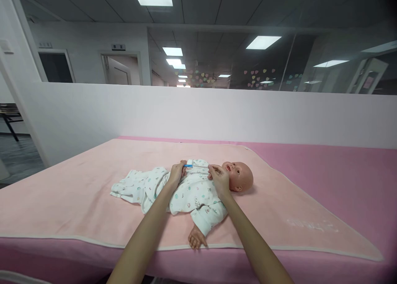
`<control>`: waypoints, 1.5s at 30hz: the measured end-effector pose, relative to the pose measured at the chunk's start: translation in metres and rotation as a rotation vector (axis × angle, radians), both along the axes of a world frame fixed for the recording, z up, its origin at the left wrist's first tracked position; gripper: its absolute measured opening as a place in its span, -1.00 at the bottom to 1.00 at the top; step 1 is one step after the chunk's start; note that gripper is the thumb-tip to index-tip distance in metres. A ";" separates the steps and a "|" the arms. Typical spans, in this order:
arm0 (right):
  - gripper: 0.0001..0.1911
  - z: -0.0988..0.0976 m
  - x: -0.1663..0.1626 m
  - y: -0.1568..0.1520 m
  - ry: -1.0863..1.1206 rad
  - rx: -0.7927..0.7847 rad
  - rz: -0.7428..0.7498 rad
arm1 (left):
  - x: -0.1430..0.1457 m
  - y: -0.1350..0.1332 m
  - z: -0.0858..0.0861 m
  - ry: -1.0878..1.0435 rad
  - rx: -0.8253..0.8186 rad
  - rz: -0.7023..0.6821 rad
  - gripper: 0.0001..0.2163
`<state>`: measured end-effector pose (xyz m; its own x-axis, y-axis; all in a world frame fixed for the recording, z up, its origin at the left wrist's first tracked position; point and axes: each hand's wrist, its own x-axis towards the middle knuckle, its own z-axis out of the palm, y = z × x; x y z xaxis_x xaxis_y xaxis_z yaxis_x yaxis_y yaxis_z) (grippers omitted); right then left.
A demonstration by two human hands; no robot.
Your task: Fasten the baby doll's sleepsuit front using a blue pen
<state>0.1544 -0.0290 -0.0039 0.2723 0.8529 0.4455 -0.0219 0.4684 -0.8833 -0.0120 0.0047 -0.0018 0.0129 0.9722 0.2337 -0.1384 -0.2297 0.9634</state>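
A baby doll (240, 175) in a white patterned romper (189, 193) lies on its back on a light pink blanket (77, 197), head to the right. My left hand (176, 173) is closed on a small blue-and-white stick, perhaps a thermometer (188, 165), held at the doll's far armpit. My right hand (218, 178) pinches the romper's collar by the doll's neck and chin. The doll's near arm sticks out toward me, its bare hand (196, 238) at the blanket's edge.
The blanket covers a pink padded table (341, 168) that runs to the right. A white low partition wall (217, 114) stands behind it, with glass above. An open doorway and a dark table are at the far left.
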 end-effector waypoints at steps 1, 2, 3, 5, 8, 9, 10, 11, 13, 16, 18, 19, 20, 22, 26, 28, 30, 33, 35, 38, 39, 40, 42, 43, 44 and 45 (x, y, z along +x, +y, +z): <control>-0.68 0.000 0.000 0.000 -0.006 -0.001 0.001 | 0.000 -0.001 0.001 0.001 -0.006 0.006 -0.65; -0.68 -0.001 0.000 0.001 -0.013 -0.002 -0.001 | 0.000 -0.002 0.002 0.003 -0.013 0.012 -0.64; -0.67 0.000 0.000 0.001 -0.021 -0.003 -0.004 | 0.000 -0.002 0.003 0.008 -0.020 0.017 -0.63; -0.66 0.000 0.001 0.000 -0.033 -0.002 -0.010 | 0.000 -0.003 0.004 0.018 -0.031 0.025 -0.61; -0.66 0.002 0.000 -0.001 -0.041 -0.004 -0.012 | -0.001 -0.003 0.003 0.029 -0.040 0.030 -0.60; -0.66 0.002 0.001 -0.001 -0.044 -0.004 -0.010 | -0.001 -0.003 0.003 0.026 -0.040 0.029 -0.60; -0.67 0.002 0.001 -0.001 -0.046 -0.002 -0.010 | -0.001 -0.003 0.003 0.021 -0.042 0.027 -0.60; -0.67 0.002 0.001 -0.002 -0.049 0.000 -0.010 | -0.001 -0.004 0.003 0.014 -0.046 0.025 -0.60; -0.68 0.000 0.001 -0.001 -0.051 0.006 -0.006 | -0.001 -0.004 0.004 -0.009 -0.055 0.020 -0.61; -0.69 0.000 0.000 0.001 -0.055 -0.002 0.031 | 0.000 -0.004 0.004 -0.063 -0.062 0.011 -0.62; -0.69 0.004 0.000 0.001 -0.064 -0.023 0.063 | 0.000 -0.003 0.005 -0.094 -0.055 0.002 -0.64; -0.68 0.008 0.001 -0.001 -0.069 -0.033 0.072 | 0.000 -0.003 0.005 -0.098 -0.048 -0.005 -0.65; -0.68 0.013 0.002 -0.005 -0.075 -0.035 0.066 | 0.000 -0.002 0.005 -0.090 -0.035 -0.015 -0.66; -0.71 0.024 0.008 -0.023 -0.103 0.005 -0.022 | 0.000 -0.002 0.006 -0.034 0.001 -0.032 -0.64; -0.79 0.029 0.029 -0.093 -0.260 0.196 -0.479 | 0.004 -0.006 0.013 0.053 0.100 -0.005 -0.63; -0.78 0.018 0.041 -0.131 -0.278 0.186 -0.707 | 0.009 -0.012 0.018 0.062 0.169 0.000 -0.67; -0.77 0.001 0.053 -0.161 -0.349 0.138 -0.928 | 0.015 -0.020 0.024 0.139 0.252 -0.022 -0.70; -0.82 -0.027 0.068 -0.184 -0.658 0.191 -1.176 | 0.025 -0.036 0.030 0.408 0.424 -0.036 -0.77; -0.83 -0.043 0.076 -0.187 -0.872 0.253 -1.254 | 0.034 -0.050 0.033 0.642 0.568 0.012 -0.82; -0.81 -0.063 0.089 -0.183 -1.060 0.249 -1.260 | 0.047 -0.074 0.040 0.894 0.771 0.065 -0.83; -0.79 -0.068 0.092 -0.180 -1.092 0.219 -1.232 | 0.052 -0.081 0.043 0.927 0.820 0.054 -0.81; -0.75 -0.072 0.096 -0.177 -1.112 0.177 -1.188 | 0.057 -0.086 0.046 0.948 0.859 0.038 -0.80; -0.69 -0.076 0.101 -0.171 -1.123 0.099 -1.085 | 0.067 -0.091 0.050 0.980 0.904 0.035 -0.80; -0.67 -0.076 0.102 -0.169 -1.110 0.072 -1.045 | 0.072 -0.090 0.051 0.999 0.913 0.039 -0.80; -0.65 -0.074 0.102 -0.166 -1.080 0.054 -1.019 | 0.076 -0.087 0.050 1.020 0.914 0.045 -0.81; -0.63 -0.070 0.099 -0.163 -1.038 0.041 -0.998 | 0.079 -0.082 0.049 1.041 0.908 0.049 -0.82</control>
